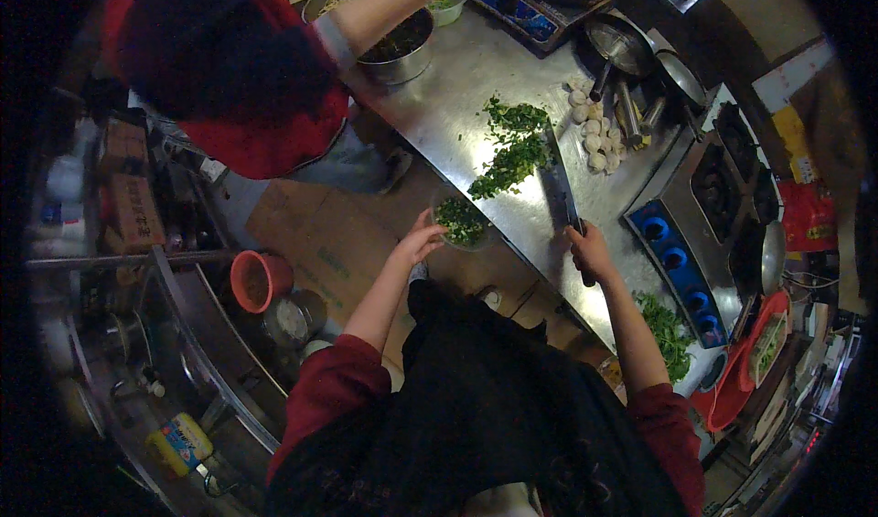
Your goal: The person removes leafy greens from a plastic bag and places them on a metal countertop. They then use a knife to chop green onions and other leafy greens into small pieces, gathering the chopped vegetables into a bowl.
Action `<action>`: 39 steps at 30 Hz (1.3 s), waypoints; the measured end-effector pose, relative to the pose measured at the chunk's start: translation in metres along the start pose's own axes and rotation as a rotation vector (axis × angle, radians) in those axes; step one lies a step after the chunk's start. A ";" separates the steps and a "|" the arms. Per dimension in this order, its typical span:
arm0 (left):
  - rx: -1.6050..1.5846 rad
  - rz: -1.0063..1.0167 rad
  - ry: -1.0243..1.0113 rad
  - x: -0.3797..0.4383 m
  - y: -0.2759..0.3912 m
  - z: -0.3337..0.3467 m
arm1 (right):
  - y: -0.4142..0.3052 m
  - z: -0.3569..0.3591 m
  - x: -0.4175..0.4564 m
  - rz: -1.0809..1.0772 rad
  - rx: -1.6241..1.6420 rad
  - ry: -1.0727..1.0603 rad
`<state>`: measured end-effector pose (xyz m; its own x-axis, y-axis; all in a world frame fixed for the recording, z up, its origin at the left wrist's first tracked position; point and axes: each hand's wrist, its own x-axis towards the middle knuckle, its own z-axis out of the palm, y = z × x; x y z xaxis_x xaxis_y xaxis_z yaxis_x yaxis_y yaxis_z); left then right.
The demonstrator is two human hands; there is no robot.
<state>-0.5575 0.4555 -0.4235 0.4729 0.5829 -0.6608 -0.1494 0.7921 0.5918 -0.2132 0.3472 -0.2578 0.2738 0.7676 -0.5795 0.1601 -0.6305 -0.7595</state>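
My left hand [417,240] holds a clear bowl [473,245] by its side at the edge of the stainless steel counter [456,133]. Chopped greens [458,220] lie in the bowl. Closed around the dark handle of a long-bladed knife [562,174], my right hand [591,251] rests at the counter's right part. The blade stands along the right side of a loose pile of chopped leafy greens [511,146]. Whole garlic bulbs [595,133] are grouped to the right of the blade. Uncut leafy herbs [664,335] lie beside my right forearm.
At upper left a co-worker [226,71] in red and black reaches an arm over metal pots [401,67]. Frying pans [617,43] and a gas stove [713,181] stand at the right. A portable burner [521,9] with a blue flame is at the top. An orange bucket [285,277] stands lower left.
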 end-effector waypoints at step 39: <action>0.004 -0.035 0.044 -0.010 0.006 0.002 | 0.046 0.024 -0.050 -0.053 0.151 0.032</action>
<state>-0.5609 0.4542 -0.4126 0.4388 0.5626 -0.7007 -0.1302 0.8113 0.5699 -0.2421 0.2831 -0.2708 0.2990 0.7936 -0.5299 0.0311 -0.5631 -0.8258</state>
